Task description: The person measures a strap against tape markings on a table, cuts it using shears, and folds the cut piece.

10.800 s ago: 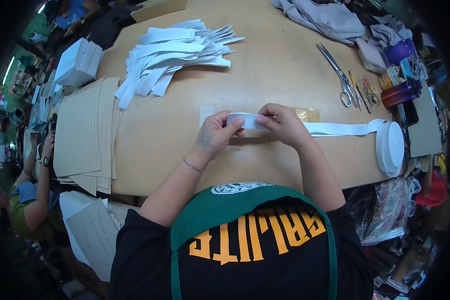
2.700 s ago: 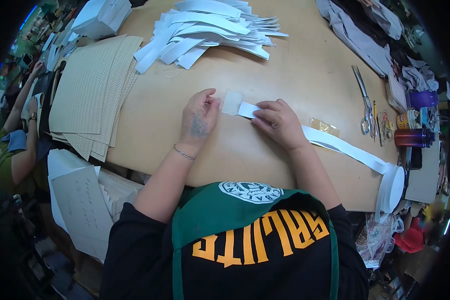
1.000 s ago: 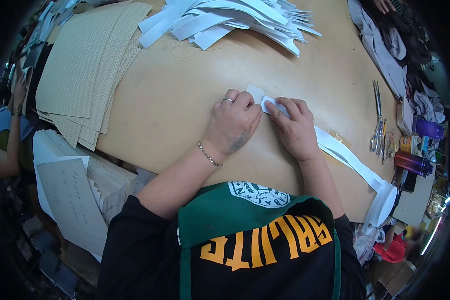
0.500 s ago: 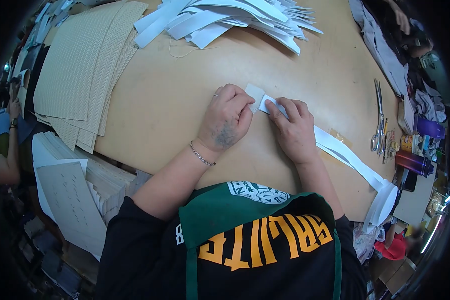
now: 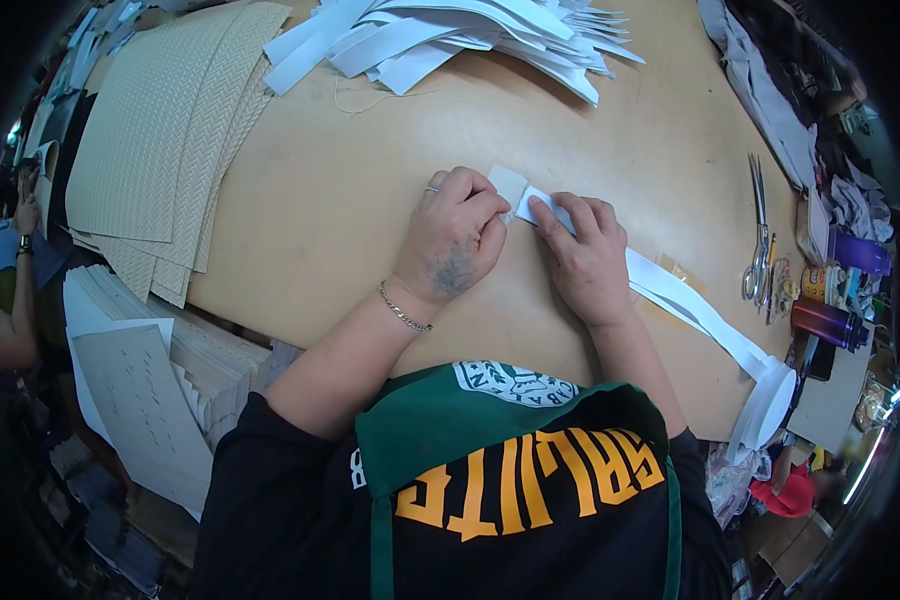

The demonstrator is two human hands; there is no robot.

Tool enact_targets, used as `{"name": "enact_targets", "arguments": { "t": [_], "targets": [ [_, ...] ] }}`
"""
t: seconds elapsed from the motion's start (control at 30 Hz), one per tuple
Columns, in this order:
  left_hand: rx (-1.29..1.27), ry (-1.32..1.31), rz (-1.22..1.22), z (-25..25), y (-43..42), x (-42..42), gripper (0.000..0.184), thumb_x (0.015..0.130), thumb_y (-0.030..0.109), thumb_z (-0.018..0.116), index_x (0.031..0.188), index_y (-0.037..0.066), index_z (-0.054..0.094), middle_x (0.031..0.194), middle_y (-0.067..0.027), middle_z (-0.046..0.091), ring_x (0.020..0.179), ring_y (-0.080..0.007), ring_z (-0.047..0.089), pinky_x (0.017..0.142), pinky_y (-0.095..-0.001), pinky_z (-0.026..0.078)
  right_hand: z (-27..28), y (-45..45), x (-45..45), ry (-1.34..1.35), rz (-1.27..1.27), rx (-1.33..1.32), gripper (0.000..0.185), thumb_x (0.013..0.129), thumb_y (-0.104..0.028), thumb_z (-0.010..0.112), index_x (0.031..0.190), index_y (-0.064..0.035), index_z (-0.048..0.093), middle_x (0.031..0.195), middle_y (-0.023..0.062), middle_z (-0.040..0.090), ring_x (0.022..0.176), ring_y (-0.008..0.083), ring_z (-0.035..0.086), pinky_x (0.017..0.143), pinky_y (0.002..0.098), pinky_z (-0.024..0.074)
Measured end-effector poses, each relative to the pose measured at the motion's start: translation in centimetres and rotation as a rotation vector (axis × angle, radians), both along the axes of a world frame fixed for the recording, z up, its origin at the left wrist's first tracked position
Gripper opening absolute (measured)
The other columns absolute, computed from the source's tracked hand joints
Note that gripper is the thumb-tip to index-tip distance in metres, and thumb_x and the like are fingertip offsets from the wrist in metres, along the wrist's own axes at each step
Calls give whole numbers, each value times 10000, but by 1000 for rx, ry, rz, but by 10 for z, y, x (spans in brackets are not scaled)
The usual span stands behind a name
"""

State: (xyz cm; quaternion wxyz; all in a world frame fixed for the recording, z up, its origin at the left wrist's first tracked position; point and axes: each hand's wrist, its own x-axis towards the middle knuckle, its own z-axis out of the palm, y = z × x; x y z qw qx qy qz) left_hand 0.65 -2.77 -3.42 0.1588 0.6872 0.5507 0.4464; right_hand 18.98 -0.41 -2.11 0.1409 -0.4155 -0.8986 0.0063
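Note:
A long white strip (image 5: 675, 292) runs across the table from a loose roll (image 5: 770, 400) at the right. Near its end, my right hand (image 5: 588, 255) presses it down, thumb on top and fingers bent over it. A small pale grey card (image 5: 507, 182) lies against the strip's end, partly covered by my fingers. My left hand (image 5: 457, 235) is closed in a pinch at the card's lower edge. Whatever sits between those fingertips is hidden.
Cut white strips (image 5: 450, 40) are heaped at the far side. Woven-pattern sheets (image 5: 150, 140) and stacked papers (image 5: 210, 370) are on the left. Scissors (image 5: 758, 235), a purple tumbler (image 5: 825, 322) and a phone (image 5: 820, 361) lie right. Another person's arm (image 5: 15, 320) shows far left.
Both hands stay almost in place, the left still pinched and the right still on the strip. The whole view shifts very slightly.

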Motion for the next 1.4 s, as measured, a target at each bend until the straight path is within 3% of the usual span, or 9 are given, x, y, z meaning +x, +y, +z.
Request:
{"name": "enact_targets", "arguments": {
  "t": [0.23, 0.37, 0.87, 1.07, 1.4],
  "targets": [
    [-15, 260, -28, 9, -5, 8, 244, 705, 26, 616, 932, 92, 673, 880, -36, 561, 830, -226, 533, 698, -329, 453, 3, 0, 0, -11, -10, -24, 388, 751, -132, 575, 1137, -163, 609, 1110, 29, 535, 1006, 240, 503, 777, 385, 431],
    [2, 385, -16, 5, -7, 9, 267, 704, 66, 632, 957, 134, 685, 904, -4, 556, 850, -201, 531, 685, -320, 453, -4, 2, 1, 132, -14, -38, 360, 726, -114, 612, 1081, -166, 640, 1096, 28, 555, 986, 243, 510, 757, 378, 438],
    [77, 393, -24, 8, -6, 11, 249, 694, 46, 631, 937, 85, 668, 866, -21, 574, 777, -215, 535, 629, -309, 460, -4, 1, 2, 167, -18, -56, 324, 742, -131, 603, 1061, -168, 644, 1098, 29, 558, 995, 257, 508, 764, 395, 445],
    [114, 511, -107, 6, -3, 6, 228, 705, 36, 623, 930, 48, 657, 845, -41, 567, 704, -218, 521, 625, -308, 457, -7, 3, 3, 169, -10, -56, 307, 757, -140, 582, 1056, -174, 642, 1094, 26, 559, 993, 253, 512, 767, 399, 453],
    [197, 412, -146, 0, -6, 0, 241, 658, -17, 632, 899, -8, 640, 912, -93, 601, 780, -247, 565, 676, -318, 479, -10, 1, 3, 135, 22, 41, 333, 736, -138, 552, 1060, -126, 624, 1096, 45, 547, 991, 244, 516, 766, 383, 447]
  ]
}}
